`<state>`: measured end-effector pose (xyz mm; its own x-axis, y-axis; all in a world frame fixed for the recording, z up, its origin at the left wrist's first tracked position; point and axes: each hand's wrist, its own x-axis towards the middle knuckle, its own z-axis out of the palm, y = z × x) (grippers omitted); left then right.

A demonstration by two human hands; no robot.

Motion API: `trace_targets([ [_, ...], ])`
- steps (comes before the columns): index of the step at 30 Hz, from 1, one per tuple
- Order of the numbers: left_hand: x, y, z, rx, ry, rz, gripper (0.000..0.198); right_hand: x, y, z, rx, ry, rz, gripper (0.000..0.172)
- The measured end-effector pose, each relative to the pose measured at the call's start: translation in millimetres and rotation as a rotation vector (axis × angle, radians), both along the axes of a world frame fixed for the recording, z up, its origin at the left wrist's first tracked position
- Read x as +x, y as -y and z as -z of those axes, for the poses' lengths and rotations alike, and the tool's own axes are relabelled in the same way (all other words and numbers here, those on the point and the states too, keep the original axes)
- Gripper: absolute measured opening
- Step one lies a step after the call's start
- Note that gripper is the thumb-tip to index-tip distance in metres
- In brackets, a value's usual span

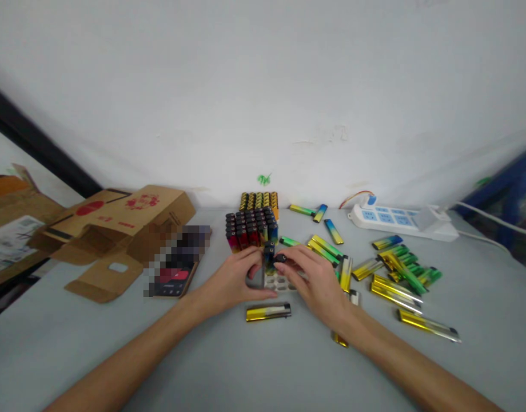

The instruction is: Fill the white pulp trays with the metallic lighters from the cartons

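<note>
My left hand (235, 280) is curled round the left side of a white tray with round holes (269, 282), its thumb along the near edge. Rows of black-topped lighters (248, 226) stand upright just behind that hand. A few blue-and-yellow lighters (269, 257) stand in the tray between my hands. My right hand (318, 280) pinches a lighter (281, 258) by its black top over the tray; its body is mostly hidden by the fingers. One yellow-and-silver lighter (268, 312) lies on the table in front of the tray.
Loose lighters (400, 269) lie scattered to the right, several overlapping. A white power strip (402, 222) with cords sits by the wall (263, 103). At left are an opened cardboard box (130, 214) and a phone (179, 266). Another block of gold-topped lighters (258, 201) stands at the back.
</note>
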<state>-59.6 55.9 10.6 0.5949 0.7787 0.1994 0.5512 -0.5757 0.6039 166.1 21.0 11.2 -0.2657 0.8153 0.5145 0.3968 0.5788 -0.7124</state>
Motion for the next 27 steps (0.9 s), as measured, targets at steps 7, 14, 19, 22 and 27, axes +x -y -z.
trace_targets([
  [7,1,0,2.8,0.062,0.016,0.013,0.058,-10,-5,3.5,0.043,0.091,-0.009,0.009],
  [14,1,-2,4.8,0.063,0.017,0.013,0.059,-12,-6,13.3,0.025,0.07,0.033,0.01],
  [19,0,-3,6.1,0.069,0.005,0.009,0.058,-7,-7,7.5,0.132,0.226,0.043,0.009],
  [22,-2,-2,6.0,0.064,-0.018,0.002,0.058,11,-12,2.0,0.192,0.354,0.072,0.019],
  [27,-3,-2,6.4,0.056,-0.023,0.025,0.059,73,-44,4.0,0.223,0.487,0.326,0.02],
])
